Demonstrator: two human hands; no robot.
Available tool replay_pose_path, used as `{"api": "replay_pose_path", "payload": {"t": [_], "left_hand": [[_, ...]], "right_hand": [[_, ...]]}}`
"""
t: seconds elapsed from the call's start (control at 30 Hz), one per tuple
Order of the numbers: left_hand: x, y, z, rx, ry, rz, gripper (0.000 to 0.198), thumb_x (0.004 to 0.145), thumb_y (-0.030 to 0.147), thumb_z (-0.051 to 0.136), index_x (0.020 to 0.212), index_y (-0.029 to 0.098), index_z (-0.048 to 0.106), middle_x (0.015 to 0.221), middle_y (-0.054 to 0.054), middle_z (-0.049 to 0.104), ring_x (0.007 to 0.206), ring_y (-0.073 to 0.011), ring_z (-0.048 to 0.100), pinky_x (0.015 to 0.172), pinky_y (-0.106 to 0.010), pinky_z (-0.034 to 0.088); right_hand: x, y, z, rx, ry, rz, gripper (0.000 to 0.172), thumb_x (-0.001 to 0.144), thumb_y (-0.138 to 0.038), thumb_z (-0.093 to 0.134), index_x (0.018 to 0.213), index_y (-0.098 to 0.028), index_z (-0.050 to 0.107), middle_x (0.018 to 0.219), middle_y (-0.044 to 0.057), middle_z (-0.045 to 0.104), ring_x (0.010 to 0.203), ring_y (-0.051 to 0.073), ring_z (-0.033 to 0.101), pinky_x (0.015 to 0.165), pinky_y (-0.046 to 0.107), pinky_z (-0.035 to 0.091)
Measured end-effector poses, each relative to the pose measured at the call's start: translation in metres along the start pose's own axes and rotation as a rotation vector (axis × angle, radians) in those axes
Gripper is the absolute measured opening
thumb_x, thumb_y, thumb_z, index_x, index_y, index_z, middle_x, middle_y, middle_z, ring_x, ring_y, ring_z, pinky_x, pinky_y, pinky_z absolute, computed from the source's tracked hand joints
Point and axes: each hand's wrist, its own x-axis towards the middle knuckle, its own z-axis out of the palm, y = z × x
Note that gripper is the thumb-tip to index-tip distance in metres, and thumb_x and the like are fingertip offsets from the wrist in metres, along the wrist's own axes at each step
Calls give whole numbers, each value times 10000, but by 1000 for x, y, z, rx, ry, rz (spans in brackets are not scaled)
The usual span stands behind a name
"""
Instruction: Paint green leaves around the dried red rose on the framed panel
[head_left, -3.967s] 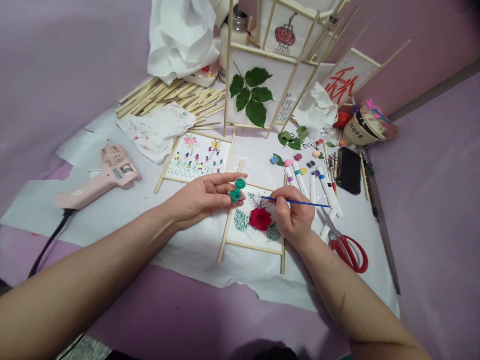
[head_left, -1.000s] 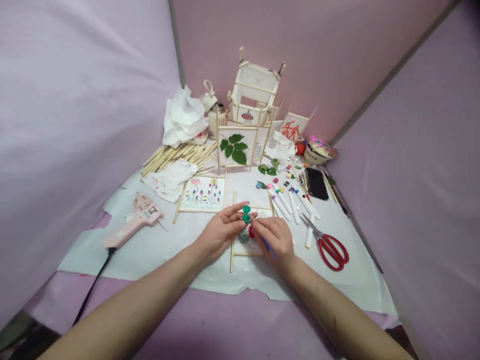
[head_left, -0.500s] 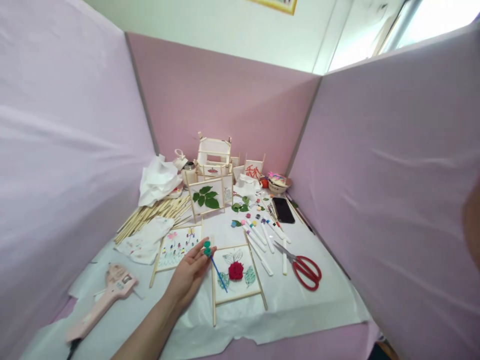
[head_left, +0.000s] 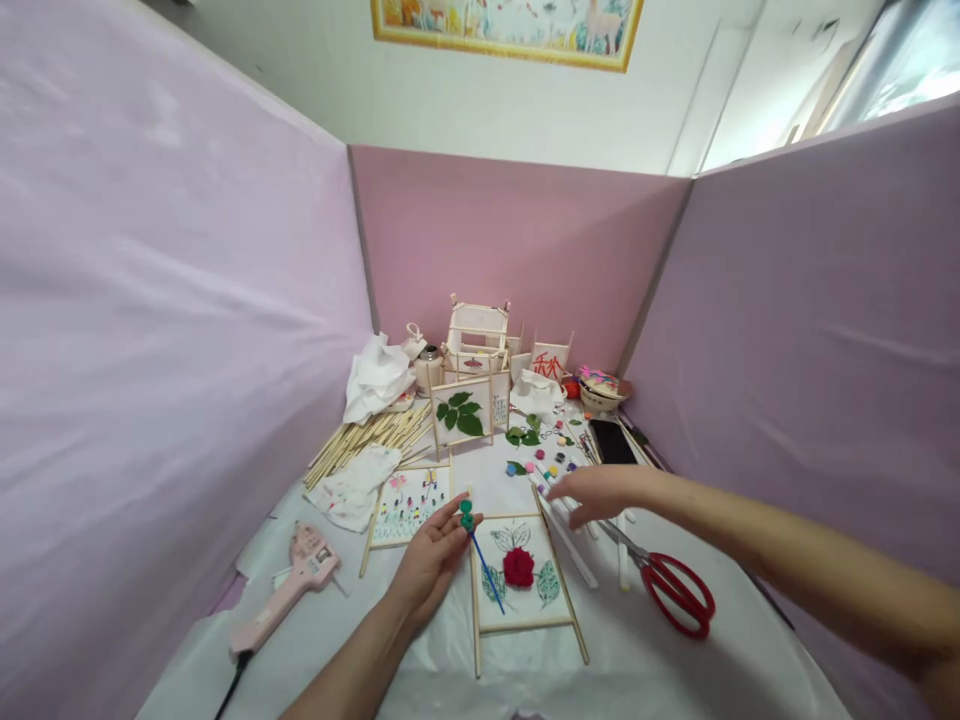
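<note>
My left hand (head_left: 431, 568) pinches a small green paint pot (head_left: 466, 512) with its lid flipped up. A thin blue brush (head_left: 489, 575) slants down from the pot, its far end over the stick-framed panel (head_left: 525, 612). That panel carries a raised red rose (head_left: 518, 567) and green-patterned leaves. My right hand (head_left: 589, 490) hovers with fingers apart over several white markers (head_left: 576, 552), and no held object shows in it. Whether it touches a marker is unclear. Red-handled scissors (head_left: 679, 597) lie just right of the markers, blades partly under the right forearm.
A pink glue gun (head_left: 289, 590) lies at left. Behind are another painted panel (head_left: 409, 510), bamboo sticks (head_left: 367, 445) and crumpled cloth (head_left: 356, 490). Framed leaf panel (head_left: 460, 412), phone (head_left: 611, 441) and bowl (head_left: 600, 398) stand or lie farther back. Pink-purple screens enclose the table.
My right hand has come in from the right and now hangs above the markers. The left hand keeps hold of the green pot. The whole view has shifted.
</note>
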Motion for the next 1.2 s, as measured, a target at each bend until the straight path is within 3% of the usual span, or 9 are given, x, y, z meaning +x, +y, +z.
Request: {"api": "replay_pose_path", "payload": {"t": [0.1, 0.2, 0.3, 0.47, 0.63, 0.77, 0.9, 1.03, 1.2], "left_hand": [[1, -4, 0, 6, -2, -24, 572, 627, 173, 984, 1167, 193, 798, 1018, -71, 820, 987, -160, 768, 1018, -254, 507], [0, -7, 1, 3, -5, -43, 557, 618, 168, 987, 1145, 197, 810, 988, -63, 817, 983, -159, 763, 998, -248, 504], [-3, -6, 4, 1, -7, -50, 539, 618, 161, 984, 1128, 205, 817, 958, -52, 810, 1007, -172, 759, 972, -249, 506], [-6, -5, 7, 2, -13, -75, 567, 610, 117, 971, 1149, 187, 808, 956, -64, 801, 1018, -203, 762, 938, -266, 510], [-5, -6, 6, -11, -29, -97, 567, 599, 121, 982, 1134, 189, 808, 942, -50, 800, 983, -195, 775, 978, -275, 511], [-5, -6, 5, 1, -60, -107, 539, 646, 160, 964, 1158, 208, 801, 926, -47, 789, 1102, -296, 766, 1026, -405, 536], [-4, -7, 4, 14, -47, -114, 519, 669, 155, 944, 1163, 224, 802, 990, -63, 802, 1205, -344, 728, 1111, -516, 492], [-1, -7, 1, 15, -30, -95, 517, 665, 158, 948, 1157, 244, 814, 959, -43, 811, 1142, -286, 756, 1202, -522, 414], [2, -6, -3, 22, -18, -110, 510, 661, 183, 952, 1149, 256, 822, 927, -30, 809, 1124, -281, 763, 1230, -530, 382]], "right_hand": [[-6, -20, 34, 70, 203, -27, 286, 954, -190, 651, 1236, -225, 678, 1138, 91, 778, 998, 220, 736, 855, 350, 569], [-10, -51, 77, 54, 491, -247, 322, 971, -147, 595, 1283, -221, 631, 1009, 76, 785, 890, 201, 714, 788, 330, 518], [-5, -78, 110, -14, 662, -425, 316, 1002, -142, 539, 1305, -205, 601, 858, 34, 745, 744, 168, 648, 681, 308, 438], [6, -99, 128, -56, 790, -493, 241, 990, -140, 557, 1213, -182, 639, 726, -2, 657, 653, 158, 557, 613, 324, 359], [7, -104, 127, -57, 775, -515, 176, 991, -149, 545, 1097, -171, 684, 689, 5, 624, 648, 168, 534, 592, 342, 354], [1, -97, 119, -8, 790, -470, 259, 995, -127, 537, 1218, -134, 671, 740, 38, 688, 680, 186, 581, 586, 347, 387], [-11, -70, 101, 273, 865, -335, 316, 1022, -164, 546, 1321, -163, 649, 906, 77, 764, 801, 193, 676, 684, 339, 507], [-10, -45, 92, 715, 958, -33, 207, 1045, -274, 554, 1069, -222, 753, 800, 23, 738, 713, 157, 681, 644, 307, 533], [4, -41, 106, 1030, 999, 199, 333, 1055, -436, 522, 882, -201, 684, 697, 8, 696, 575, 132, 635, 542, 282, 508]]}}
